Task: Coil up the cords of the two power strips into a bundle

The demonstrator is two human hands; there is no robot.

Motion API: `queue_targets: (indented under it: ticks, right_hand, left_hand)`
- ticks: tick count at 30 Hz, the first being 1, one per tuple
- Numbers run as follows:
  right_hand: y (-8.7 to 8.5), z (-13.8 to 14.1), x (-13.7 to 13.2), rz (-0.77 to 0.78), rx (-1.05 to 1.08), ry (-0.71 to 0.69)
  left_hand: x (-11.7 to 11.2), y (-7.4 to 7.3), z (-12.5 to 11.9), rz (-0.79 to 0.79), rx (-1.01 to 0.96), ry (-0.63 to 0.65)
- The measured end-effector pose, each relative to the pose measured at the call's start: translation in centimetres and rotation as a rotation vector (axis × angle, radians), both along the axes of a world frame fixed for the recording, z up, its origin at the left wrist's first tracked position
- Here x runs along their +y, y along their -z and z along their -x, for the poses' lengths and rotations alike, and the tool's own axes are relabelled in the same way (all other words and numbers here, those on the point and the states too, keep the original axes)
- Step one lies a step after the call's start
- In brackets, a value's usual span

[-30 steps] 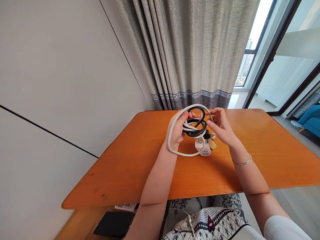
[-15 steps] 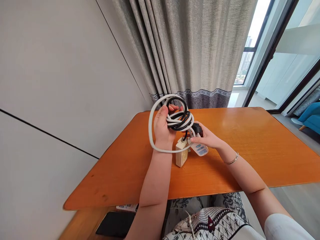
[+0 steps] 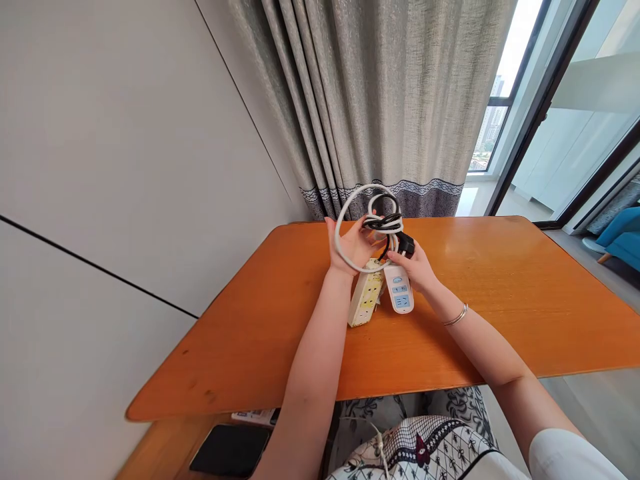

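My left hand (image 3: 351, 249) is closed round a bundle of coiled white and black cables (image 3: 379, 223), held up above the orange table (image 3: 250, 333). One white loop hangs out past my left wrist. Two power strips dangle from the bundle: a cream one with yellow sockets (image 3: 365, 301) and a white one with blue sockets (image 3: 399, 290); their lower ends reach the table. My right hand (image 3: 417, 267) grips the top of the white strip, next to a black plug (image 3: 405, 245).
A grey curtain (image 3: 380, 100) hangs behind the table, with a plain wall on the left and glass doors on the right. A black phone (image 3: 230, 450) lies on a lower wooden surface at the bottom left. A blue chair (image 3: 620, 237) stands at the far right.
The cable bundle moved left and up, then back toward the middle. The two power strips swung down and now hang lengthwise. My right hand went from the cables to the white strip.
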State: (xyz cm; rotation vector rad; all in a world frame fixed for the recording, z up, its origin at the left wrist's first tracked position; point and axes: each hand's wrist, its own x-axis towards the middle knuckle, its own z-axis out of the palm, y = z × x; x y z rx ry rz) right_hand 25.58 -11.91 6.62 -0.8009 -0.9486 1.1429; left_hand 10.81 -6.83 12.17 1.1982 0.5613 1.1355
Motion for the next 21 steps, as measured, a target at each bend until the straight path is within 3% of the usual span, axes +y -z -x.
queue_targets:
  ticks: [3,5,8,11,16,18,21]
  right_hand:
    - [1.0,-0.6,1.2,0.066,0.119,0.041]
    - [1.8,-1.2,2.1,0.151,0.207,0.086]
    - [3.4,-2.0,3.5,0.285,0.281,0.159]
    - [5.4,-2.6,4.7,0.384,0.275,0.188]
    - [8.4,-1.9,5.5,0.474,0.191,0.210]
    - [9.2,-1.4,5.6,0.470,0.133,0.209]
    - [10.0,-1.0,5.8,0.430,0.011,0.211]
  left_hand:
    - [1.2,2.0,-0.5,0.149,0.064,0.026]
    - [1.7,3.5,-1.2,0.216,0.220,0.001]
    - [1.9,5.4,-2.2,0.091,0.530,-0.097]
    - [1.7,6.7,-3.1,-0.114,0.787,-0.068]
    - [0.7,7.2,-3.7,-0.272,1.394,0.127]
    - [0.3,7.0,-3.9,-0.329,1.530,0.189]
    - [-0.1,6.8,-4.1,-0.347,1.618,0.143]
